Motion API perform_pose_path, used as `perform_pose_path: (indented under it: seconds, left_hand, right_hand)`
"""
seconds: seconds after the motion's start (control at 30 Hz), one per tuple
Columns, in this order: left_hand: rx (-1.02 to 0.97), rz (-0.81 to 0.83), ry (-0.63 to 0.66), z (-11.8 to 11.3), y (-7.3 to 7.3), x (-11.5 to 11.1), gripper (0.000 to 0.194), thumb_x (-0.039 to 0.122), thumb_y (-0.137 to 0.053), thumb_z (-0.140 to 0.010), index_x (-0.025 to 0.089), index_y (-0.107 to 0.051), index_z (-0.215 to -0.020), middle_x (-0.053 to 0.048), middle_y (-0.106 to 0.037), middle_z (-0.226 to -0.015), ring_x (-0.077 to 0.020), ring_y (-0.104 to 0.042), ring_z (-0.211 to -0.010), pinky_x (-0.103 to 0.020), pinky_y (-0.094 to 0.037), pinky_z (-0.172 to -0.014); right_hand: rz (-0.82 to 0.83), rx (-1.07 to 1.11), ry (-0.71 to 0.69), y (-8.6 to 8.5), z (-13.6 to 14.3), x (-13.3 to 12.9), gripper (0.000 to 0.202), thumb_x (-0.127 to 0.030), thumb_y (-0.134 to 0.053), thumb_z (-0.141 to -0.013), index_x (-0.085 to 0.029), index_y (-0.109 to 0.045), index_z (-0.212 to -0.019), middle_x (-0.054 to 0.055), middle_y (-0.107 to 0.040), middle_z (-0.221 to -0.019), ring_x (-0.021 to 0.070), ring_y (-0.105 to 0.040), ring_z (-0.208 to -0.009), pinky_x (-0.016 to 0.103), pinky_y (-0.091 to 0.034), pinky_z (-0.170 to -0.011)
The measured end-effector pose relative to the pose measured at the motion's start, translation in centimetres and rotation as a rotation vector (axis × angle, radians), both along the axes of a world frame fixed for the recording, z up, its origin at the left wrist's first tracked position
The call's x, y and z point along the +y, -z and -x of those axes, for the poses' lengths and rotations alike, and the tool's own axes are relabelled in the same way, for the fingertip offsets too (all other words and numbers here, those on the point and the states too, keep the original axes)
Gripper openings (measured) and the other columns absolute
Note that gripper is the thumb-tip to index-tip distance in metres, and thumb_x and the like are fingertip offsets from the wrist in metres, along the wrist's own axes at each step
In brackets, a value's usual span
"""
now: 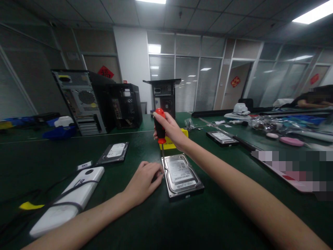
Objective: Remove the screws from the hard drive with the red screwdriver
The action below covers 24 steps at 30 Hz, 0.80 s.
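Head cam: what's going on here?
The right hand grips a red-and-black screwdriver, shaft pointing down at the left edge of a hard drive lying label up on the green table. The left hand is at that same edge; whether it touches is unclear. The screwdriver tip is too small to read. Two more drives lie farther back, one left, one right.

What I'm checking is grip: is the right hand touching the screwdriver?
Touching. The head view shows the right hand wrapped around the screwdriver, skin meeting its upper part with no gap.
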<state>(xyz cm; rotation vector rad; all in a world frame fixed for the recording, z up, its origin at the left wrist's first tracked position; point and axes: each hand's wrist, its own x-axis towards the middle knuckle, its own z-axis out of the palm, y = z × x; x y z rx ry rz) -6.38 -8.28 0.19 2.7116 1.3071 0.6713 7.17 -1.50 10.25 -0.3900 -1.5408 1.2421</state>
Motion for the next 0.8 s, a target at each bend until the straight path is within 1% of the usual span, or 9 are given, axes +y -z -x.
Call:
perform_pose_path:
  seconds: [0.07, 0.17, 0.33, 0.4, 0.5, 0.6, 0.67, 0.8]
  left_hand:
    - [-0.001, 0.001, -0.003, -0.02, -0.02, 0.05, 0.01, 0.019, -0.043, -0.088, 0.019, -0.053, -0.087, 0.001, -0.055, -0.077, -0.0157, -0.049, -0.071, -0.033, -0.033, -0.077]
    - [-0.004, 0.006, -0.003, -0.03, -0.06, 0.1, 0.009, 0.019, -0.043, -0.088, 0.019, -0.053, -0.087, 0.001, -0.055, -0.076, -0.0157, -0.049, -0.072, -0.033, -0.033, -0.077]
    - [-0.008, -0.001, 0.0, 0.04, 0.0, 0.13, 0.009, 0.019, -0.044, -0.087, 0.019, -0.053, -0.086, 0.002, -0.055, -0.076, -0.0154, -0.049, -0.071, -0.033, -0.033, -0.077]
    - [-0.006, 0.0, 0.0, 0.05, 0.01, 0.13, 0.009, 0.019, -0.044, -0.087, 0.019, -0.053, -0.086, 0.002, -0.055, -0.076, -0.0155, -0.049, -0.072, -0.033, -0.033, -0.077]
    - [0.002, 0.002, -0.001, 0.01, -0.02, 0.08, 0.009, 0.019, -0.043, -0.088, 0.019, -0.052, -0.086, 0.001, -0.055, -0.077, -0.0155, -0.049, -0.071, -0.033, -0.033, -0.077]
    - [0.001, 0.002, -0.001, -0.04, -0.11, 0.02, 0.009, 0.019, -0.043, -0.087, 0.019, -0.052, -0.086, 0.001, -0.055, -0.077, -0.0155, -0.049, -0.071, -0.033, -0.033, -0.076]
    - [-0.003, 0.002, 0.001, -0.05, -0.16, 0.0, 0.01, 0.018, -0.043, -0.087, 0.019, -0.052, -0.086, 0.001, -0.055, -0.077, -0.0157, -0.049, -0.072, -0.033, -0.033, -0.076]
    - [-0.007, -0.004, 0.003, -0.04, -0.19, -0.04, 0.01, 0.019, -0.043, -0.087, 0.019, -0.053, -0.086, 0.001, -0.056, -0.077, -0.0158, -0.049, -0.071, -0.033, -0.034, -0.076]
  right_hand:
    - [-0.035, 0.005, 0.024, 0.01, -0.05, -0.03, 0.036, -0.045, -0.064, -0.073, -0.021, -0.04, -0.088, -0.005, -0.053, -0.068, 0.0084, -0.054, -0.051, 0.022, -0.05, -0.046]
    - [-0.064, 0.013, 0.009, 0.08, -0.11, -0.09, 0.039, -0.042, -0.065, -0.072, -0.022, -0.036, -0.089, -0.006, -0.055, -0.066, 0.0083, -0.054, -0.05, 0.022, -0.05, -0.047]
    - [-0.054, 0.014, -0.006, 0.13, -0.09, -0.21, 0.04, -0.044, -0.064, -0.072, -0.023, -0.037, -0.092, -0.009, -0.05, -0.059, 0.0069, -0.049, -0.043, 0.019, -0.045, -0.042]
    - [-0.038, 0.013, 0.002, 0.02, -0.05, -0.28, 0.037, -0.048, -0.06, -0.075, -0.023, -0.039, -0.092, -0.009, -0.049, -0.058, 0.0069, -0.048, -0.043, 0.02, -0.045, -0.043]
    - [0.003, 0.004, -0.019, -0.18, -0.01, -0.37, 0.033, -0.053, -0.047, -0.082, -0.022, -0.042, -0.092, -0.008, -0.047, -0.054, 0.0075, -0.048, -0.042, 0.02, -0.045, -0.043]
    - [0.022, 0.016, -0.058, -0.23, 0.0, -0.41, 0.033, -0.054, -0.039, -0.086, -0.021, -0.044, -0.09, -0.006, -0.047, -0.055, 0.0077, -0.049, -0.043, 0.02, -0.045, -0.044]
    - [0.014, 0.016, -0.06, -0.19, -0.02, -0.44, 0.032, -0.052, -0.041, -0.086, -0.02, -0.045, -0.088, -0.005, -0.048, -0.057, 0.0074, -0.049, -0.044, 0.02, -0.046, -0.044]
    - [-0.055, -0.016, -0.018, -0.18, -0.05, -0.6, 0.029, -0.047, -0.055, -0.079, -0.02, -0.045, -0.086, -0.006, -0.051, -0.063, 0.007, -0.052, -0.046, 0.02, -0.047, -0.045]
